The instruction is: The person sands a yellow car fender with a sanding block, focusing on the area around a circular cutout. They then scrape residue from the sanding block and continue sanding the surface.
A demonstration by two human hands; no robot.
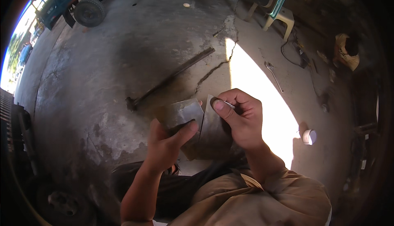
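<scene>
In front of my lap, both hands hold thin grey sheet metal, its two flat faces meeting along a dark line. My left hand (pixel 164 144) is closed on the left metal sheet (pixel 184 113), thumb pressed on top and fingers hidden beneath. The right metal sheet (pixel 213 131) is pinched at its upper edge by my right hand (pixel 246 117), thumb against curled fingers. Whether the two faces are separate pieces or one bent sheet, I cannot tell. Beyond my hands a long dark metal bar (pixel 174 76) lies on the concrete floor.
An adjustable wrench (pixel 275 77) and a white cup-like container (pixel 309 137) lie to the right. Farther back stand a plastic stool (pixel 283 21) and a blue truck (pixel 74 0). A cabled power tool (pixel 304 58) rests near the stool. A wheel (pixel 61 203) is at lower left.
</scene>
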